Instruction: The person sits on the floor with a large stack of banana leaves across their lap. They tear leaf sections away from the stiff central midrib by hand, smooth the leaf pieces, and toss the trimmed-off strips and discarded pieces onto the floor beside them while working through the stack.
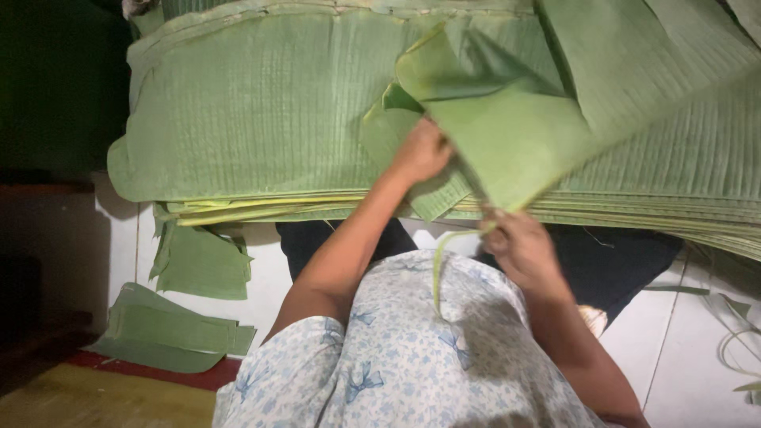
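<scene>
A thick stack of green banana leaves (254, 111) lies across my lap and fills the upper part of the head view. On top, one leaf sheet (507, 127) is lifted and folded over. My left hand (420, 150) is tucked under the fold and grips its edge. Lower down, my right hand (519, 242) pinches the sheet's lower corner. A thin green strip (438, 265) peels away from that corner and hangs down toward my patterned blue-and-white clothing.
Cut leaf scraps (202, 261) hang off the stack's left side, and more pieces (166, 329) lie on the white tiled floor (690, 349). Thin leaf strips (737, 333) curl at the right. A red and yellow mat (103, 396) shows at bottom left.
</scene>
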